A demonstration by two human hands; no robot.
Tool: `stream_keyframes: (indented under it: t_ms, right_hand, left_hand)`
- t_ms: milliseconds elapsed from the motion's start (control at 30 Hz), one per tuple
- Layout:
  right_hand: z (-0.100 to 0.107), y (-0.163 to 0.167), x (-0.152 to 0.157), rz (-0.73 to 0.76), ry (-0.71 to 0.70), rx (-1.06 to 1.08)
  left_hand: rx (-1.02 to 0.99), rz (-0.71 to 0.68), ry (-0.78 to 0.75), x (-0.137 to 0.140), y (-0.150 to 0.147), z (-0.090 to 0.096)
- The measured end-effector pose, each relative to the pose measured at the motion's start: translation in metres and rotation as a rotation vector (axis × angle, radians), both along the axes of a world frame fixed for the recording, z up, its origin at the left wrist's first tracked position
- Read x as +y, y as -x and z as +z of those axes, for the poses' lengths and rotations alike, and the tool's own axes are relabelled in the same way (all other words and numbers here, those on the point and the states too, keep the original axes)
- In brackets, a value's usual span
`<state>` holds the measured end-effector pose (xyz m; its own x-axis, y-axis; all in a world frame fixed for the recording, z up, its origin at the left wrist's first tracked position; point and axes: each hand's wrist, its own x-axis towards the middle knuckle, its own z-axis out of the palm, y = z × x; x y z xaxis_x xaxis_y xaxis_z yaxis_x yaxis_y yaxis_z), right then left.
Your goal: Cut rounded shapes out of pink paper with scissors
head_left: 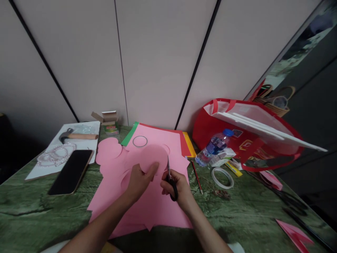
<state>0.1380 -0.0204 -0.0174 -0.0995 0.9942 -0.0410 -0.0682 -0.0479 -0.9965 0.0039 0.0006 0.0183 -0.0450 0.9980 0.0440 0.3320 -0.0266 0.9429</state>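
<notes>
Marble-green table [39, 207] carried everything; on its far right a red tote bag [210, 130] lay on its side with white boards [263, 126] sticking out of its mouth, gold print on its face too blurred to read; a stack of coloured sheets [188, 144] sat at the middle, topped by the pink paper [158, 207] with round shapes cut into it; a white sheet [84, 144] at the left held a hammer [76, 136] and clear bead bracelets [56, 154], a dark phone [71, 172] lying just beside them; a small open carton [109, 121] stood behind, its label unreadable; a water bottle [214, 146] with a blue cap lay by the bag, near a tape roll [222, 177] and a pencil [197, 177]; the left hand [140, 179] pinched a pink paper circle [152, 156] between thumb and fingers; the right hand [179, 189] was closed through the handles of black scissors [171, 179], blades pointing up at the circle's edge.
</notes>
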Motion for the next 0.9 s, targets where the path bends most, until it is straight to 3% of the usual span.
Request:
stream_keyframes:
  t_ms: [367, 600, 900]
  right_hand:
    - [0.0004, 0.0041, -0.0022, 0.024, 0.035, 0.000]
    - [-0.0018, 0.0004, 0.0011, 0.039, -0.041, 0.069]
    - [0.0005, -0.0019, 0.0012, 0.028, -0.072, 0.051]
  left_hand:
    - [-0.047, 0.001, -0.005, 0.0004, 0.0009, 0.0003]
    - [-0.039, 0.025, 0.088, -0.0010, -0.0017, 0.0009]
    - [-0.034, -0.021, 0.082, -0.0013, -0.0024, 0.0018]
